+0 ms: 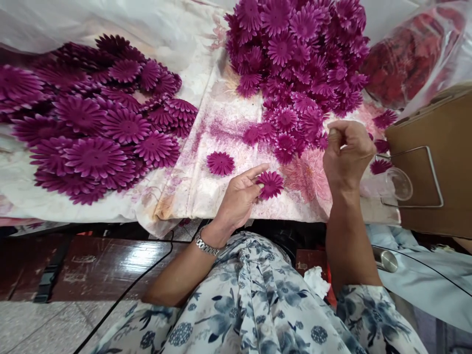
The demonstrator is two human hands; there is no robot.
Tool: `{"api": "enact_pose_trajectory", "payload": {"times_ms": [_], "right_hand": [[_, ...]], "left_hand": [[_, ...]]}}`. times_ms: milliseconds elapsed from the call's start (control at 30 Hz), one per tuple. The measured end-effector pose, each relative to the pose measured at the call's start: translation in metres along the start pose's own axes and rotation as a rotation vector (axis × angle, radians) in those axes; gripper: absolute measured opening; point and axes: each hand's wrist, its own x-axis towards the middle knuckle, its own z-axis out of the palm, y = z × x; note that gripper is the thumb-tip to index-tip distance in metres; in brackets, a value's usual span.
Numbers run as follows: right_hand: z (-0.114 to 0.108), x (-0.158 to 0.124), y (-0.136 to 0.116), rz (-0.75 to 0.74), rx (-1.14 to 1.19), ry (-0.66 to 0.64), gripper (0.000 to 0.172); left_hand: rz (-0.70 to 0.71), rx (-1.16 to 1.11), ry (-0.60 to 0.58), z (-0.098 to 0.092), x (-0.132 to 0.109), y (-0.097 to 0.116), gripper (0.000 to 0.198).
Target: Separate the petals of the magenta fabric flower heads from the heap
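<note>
My left hand holds a small purple fabric flower between thumb and fingers, its index finger stretched out above it. My right hand is curled at the edge of a heap of small purple flowers; its fingers are pressed together, and what they pinch is hidden. One flower lies alone on the stained cloth to the left of my left hand. A pile of larger purple flowers lies further left.
A brown cardboard box with a wire frame and a clear plastic cup stands at the right. A plastic bag of red flowers lies behind it. The table's front edge runs just above my lap.
</note>
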Motion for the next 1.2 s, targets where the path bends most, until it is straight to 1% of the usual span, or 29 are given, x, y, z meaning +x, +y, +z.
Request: {"api": "enact_pose_trajectory", "payload": {"times_ms": [67,133,267,400,500,600,700,833,933,1000,1100,1167,1200], "right_hand": [[0.001,0.001,0.004,0.048,0.055,-0.067,0.015],[0.001,-0.003,0.003,0.082,0.111,-0.120,0.013],[0.001,-0.010,0.003,0.074,0.070,-0.121,0.012],[0.006,0.001,0.003,0.047,0.042,-0.150,0.010],[0.019,0.014,-0.001,-0.004,-0.106,-0.176,0.008],[0.032,0.022,0.000,-0.001,-0.282,-0.218,0.017],[0.039,0.024,0.004,0.003,-0.276,-0.238,0.011],[0.032,0.024,0.010,0.002,-0.082,-0.150,0.008],[0.021,0.026,0.013,0.053,0.123,-0.082,0.009],[0.013,0.028,0.017,0.140,0.285,-0.045,0.014],[0.005,0.027,0.024,0.351,0.591,0.012,0.023],[0.002,0.023,0.026,0.475,0.774,0.037,0.025],[0.001,0.020,0.026,0.514,0.827,0.040,0.024]], "left_hand": [[-0.020,-0.008,-0.022,-0.001,0.000,0.001,0.038],[-0.030,-0.009,-0.030,-0.001,-0.001,0.002,0.039],[-0.011,-0.034,-0.008,0.001,-0.002,0.004,0.043],[0.004,-0.031,0.016,0.005,-0.002,0.004,0.037],[0.011,-0.018,0.060,0.007,-0.003,0.004,0.032],[0.001,0.007,0.075,0.007,-0.004,0.004,0.024],[0.005,-0.011,0.048,0.005,-0.006,0.006,0.021],[0.005,-0.042,0.022,0.003,-0.006,0.008,0.018],[0.012,-0.031,0.027,0.004,-0.005,0.008,0.016],[0.008,-0.027,0.025,0.005,-0.004,0.008,0.015],[-0.001,-0.018,0.024,0.006,-0.004,0.007,0.014],[-0.007,-0.004,0.021,0.006,-0.004,0.007,0.013],[-0.008,0.004,0.020,0.006,-0.004,0.007,0.013]]}}
